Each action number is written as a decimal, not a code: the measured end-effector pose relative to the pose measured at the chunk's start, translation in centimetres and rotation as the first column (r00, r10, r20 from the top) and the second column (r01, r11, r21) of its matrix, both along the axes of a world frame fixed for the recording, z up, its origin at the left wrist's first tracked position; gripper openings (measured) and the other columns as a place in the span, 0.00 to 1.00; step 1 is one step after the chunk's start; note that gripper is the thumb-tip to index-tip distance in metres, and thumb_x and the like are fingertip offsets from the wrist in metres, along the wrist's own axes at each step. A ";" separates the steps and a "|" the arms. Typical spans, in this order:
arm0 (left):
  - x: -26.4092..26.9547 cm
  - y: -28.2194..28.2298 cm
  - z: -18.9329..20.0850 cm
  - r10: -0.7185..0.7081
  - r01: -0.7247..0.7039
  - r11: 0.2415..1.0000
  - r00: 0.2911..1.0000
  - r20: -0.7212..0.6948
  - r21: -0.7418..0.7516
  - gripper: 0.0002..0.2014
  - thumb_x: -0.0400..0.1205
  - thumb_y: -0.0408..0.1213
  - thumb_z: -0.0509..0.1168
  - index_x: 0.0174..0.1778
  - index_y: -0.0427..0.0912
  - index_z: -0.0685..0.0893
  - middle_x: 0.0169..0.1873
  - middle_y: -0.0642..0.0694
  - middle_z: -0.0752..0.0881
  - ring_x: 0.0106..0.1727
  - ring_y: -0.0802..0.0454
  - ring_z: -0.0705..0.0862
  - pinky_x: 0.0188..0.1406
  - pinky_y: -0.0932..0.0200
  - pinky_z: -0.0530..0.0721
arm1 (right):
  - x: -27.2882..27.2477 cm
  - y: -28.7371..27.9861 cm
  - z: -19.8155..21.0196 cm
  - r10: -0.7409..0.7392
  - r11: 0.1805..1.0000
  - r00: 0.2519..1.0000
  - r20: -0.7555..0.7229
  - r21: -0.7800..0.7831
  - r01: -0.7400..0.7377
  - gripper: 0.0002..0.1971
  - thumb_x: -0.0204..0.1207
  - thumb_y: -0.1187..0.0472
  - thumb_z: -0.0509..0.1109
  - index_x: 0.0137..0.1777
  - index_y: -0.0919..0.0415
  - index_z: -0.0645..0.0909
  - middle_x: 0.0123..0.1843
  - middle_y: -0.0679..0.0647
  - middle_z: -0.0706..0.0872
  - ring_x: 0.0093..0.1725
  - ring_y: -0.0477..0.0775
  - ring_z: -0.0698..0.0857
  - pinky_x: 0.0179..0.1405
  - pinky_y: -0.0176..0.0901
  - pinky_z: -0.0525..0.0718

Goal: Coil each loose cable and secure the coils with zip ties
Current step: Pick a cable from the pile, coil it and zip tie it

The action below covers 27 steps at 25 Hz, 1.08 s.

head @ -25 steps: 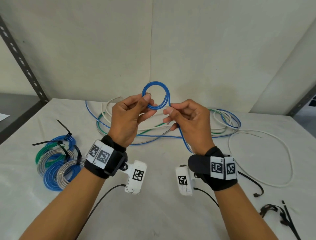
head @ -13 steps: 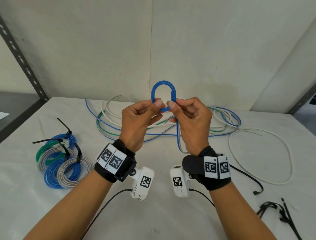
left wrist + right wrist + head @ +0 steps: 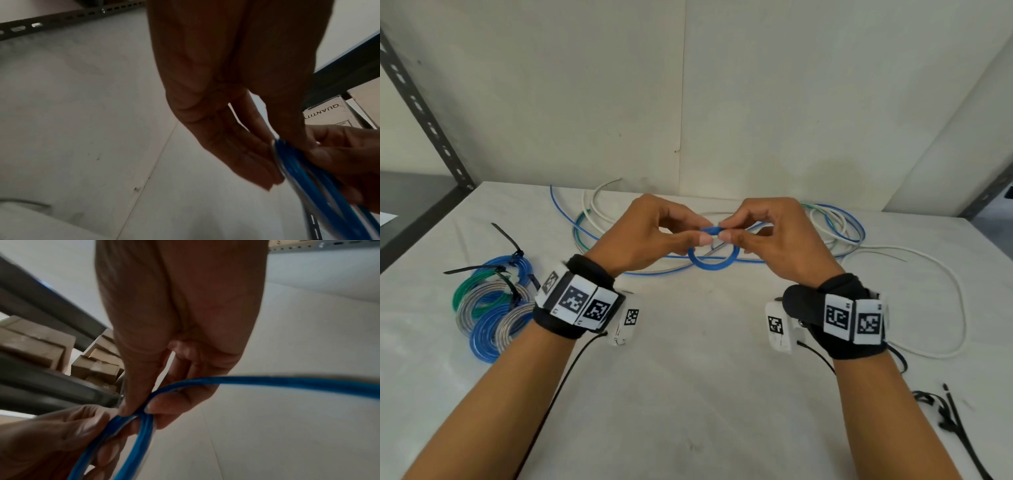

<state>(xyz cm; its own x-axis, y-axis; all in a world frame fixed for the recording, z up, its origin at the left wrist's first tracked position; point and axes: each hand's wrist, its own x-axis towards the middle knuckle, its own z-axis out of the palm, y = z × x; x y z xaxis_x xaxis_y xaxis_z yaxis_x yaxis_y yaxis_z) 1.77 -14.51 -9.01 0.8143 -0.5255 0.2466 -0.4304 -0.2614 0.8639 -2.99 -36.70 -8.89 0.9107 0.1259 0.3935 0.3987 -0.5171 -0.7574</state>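
A small coil of blue cable (image 3: 714,262) hangs above the white table (image 3: 688,394), its loop tipped toward me. My left hand (image 3: 654,236) pinches the coil's top between thumb and forefinger. My right hand (image 3: 774,236) pinches the same spot from the other side. The blue cable (image 3: 267,381) runs off to the right from my right fingers (image 3: 160,404). In the left wrist view the blue strands (image 3: 304,170) pass between my left fingers (image 3: 246,154) and the other hand. Loose blue, white and green cables (image 3: 835,226) lie tangled behind my hands.
Several finished coils (image 3: 489,308), blue, green and grey with black zip ties, lie at the left. A long white cable (image 3: 959,308) loops at the right. Loose black zip ties (image 3: 948,414) lie at the near right. A metal shelf upright (image 3: 424,109) stands at the left.
The blue loop stood upright above my hands; it has swung down and now hangs below my fingertips. Both hands have moved forward and apart, still pinching the coil.
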 end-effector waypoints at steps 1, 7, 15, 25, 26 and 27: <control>0.0 0.2 0.0 -0.022 0.023 0.998 1.000 -0.007 0.055 0.10 0.76 0.41 0.79 0.52 0.45 0.94 0.39 0.47 0.94 0.43 0.46 0.92 0.48 0.48 0.92 | -0.1 0.1 0.0 0.017 0.999 1.000 -0.016 -0.048 -0.018 0.02 0.74 0.63 0.81 0.45 0.60 0.91 0.40 0.49 0.92 0.42 0.48 0.90 0.37 0.47 0.86; -0.1 0.3 0.1 -0.032 0.014 0.988 0.993 0.112 0.156 0.07 0.75 0.41 0.79 0.46 0.45 0.95 0.33 0.51 0.92 0.36 0.55 0.91 0.41 0.62 0.89 | -0.1 0.8 -0.2 0.035 0.995 0.999 -0.030 -0.092 -0.037 0.01 0.75 0.64 0.81 0.45 0.59 0.92 0.39 0.48 0.91 0.36 0.40 0.86 0.32 0.31 0.77; 1.0 1.5 1.0 0.231 -0.220 0.923 0.973 -0.003 -0.315 0.07 0.78 0.32 0.76 0.50 0.35 0.91 0.39 0.35 0.91 0.40 0.48 0.90 0.43 0.50 0.93 | 0.6 -0.9 0.3 -0.203 0.947 0.968 0.150 0.281 0.156 0.04 0.76 0.65 0.79 0.46 0.54 0.90 0.40 0.48 0.93 0.38 0.47 0.89 0.38 0.45 0.87; -0.2 -1.9 -0.5 0.107 -0.278 0.725 0.949 -0.296 -0.630 0.09 0.82 0.33 0.71 0.55 0.32 0.88 0.40 0.41 0.91 0.42 0.48 0.91 0.46 0.54 0.91 | 0.4 3.1 -0.6 -0.097 0.709 0.994 0.047 0.704 0.036 0.06 0.77 0.71 0.76 0.50 0.70 0.82 0.53 0.66 0.92 0.53 0.64 0.93 0.49 0.54 0.92; -0.3 -2.2 -0.6 0.083 -0.274 0.728 0.945 -0.316 -0.629 0.10 0.81 0.35 0.71 0.54 0.33 0.89 0.40 0.41 0.92 0.42 0.48 0.91 0.46 0.54 0.92 | 0.3 3.3 -0.5 -0.086 0.685 0.996 0.039 0.728 0.031 0.07 0.77 0.72 0.75 0.51 0.71 0.80 0.52 0.67 0.92 0.52 0.66 0.93 0.50 0.55 0.92; -0.5 -2.3 -0.7 0.060 -0.271 0.737 0.939 -0.339 -0.620 0.12 0.79 0.36 0.72 0.54 0.33 0.89 0.41 0.41 0.92 0.41 0.49 0.91 0.47 0.55 0.92 | 0.2 3.3 -0.5 -0.079 0.668 0.996 0.032 0.744 0.030 0.07 0.78 0.72 0.75 0.51 0.72 0.80 0.50 0.68 0.92 0.51 0.66 0.93 0.50 0.55 0.92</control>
